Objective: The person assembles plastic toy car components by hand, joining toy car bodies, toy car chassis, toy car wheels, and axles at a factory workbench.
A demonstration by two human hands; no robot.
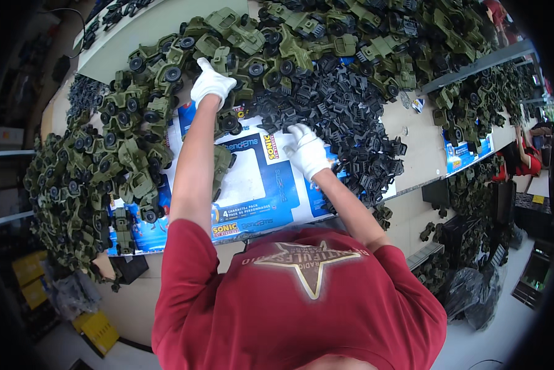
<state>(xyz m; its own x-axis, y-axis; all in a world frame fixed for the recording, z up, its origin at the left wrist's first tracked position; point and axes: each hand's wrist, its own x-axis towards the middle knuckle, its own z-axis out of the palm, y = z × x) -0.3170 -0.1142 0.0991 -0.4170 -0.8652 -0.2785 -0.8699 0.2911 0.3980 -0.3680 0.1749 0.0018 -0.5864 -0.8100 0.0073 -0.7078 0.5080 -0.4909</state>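
Note:
My left hand (213, 85), in a white glove, reaches over the far pile of olive-green toy jeeps (157, 117) with black wheels. One finger stretches up and another points right, apart from each other; nothing shows between them. Also gloved in white, my right hand (306, 151) lies at the near left edge of a heap of small black plastic parts (345, 117). Its fingers are bent inward, and whatever they hold is hidden. Between my forearms lies a flat blue printed cardboard sheet (289, 188), with a few jeeps resting at its left side.
Jeeps cover the left and far parts of the table. A metal rail (477, 66) crosses at the right, with more jeeps beyond it. Dark plastic bags (471, 293) sit on the floor at the right; yellow crates (98, 332) stand lower left. Another person in red (523, 160) is at the far right.

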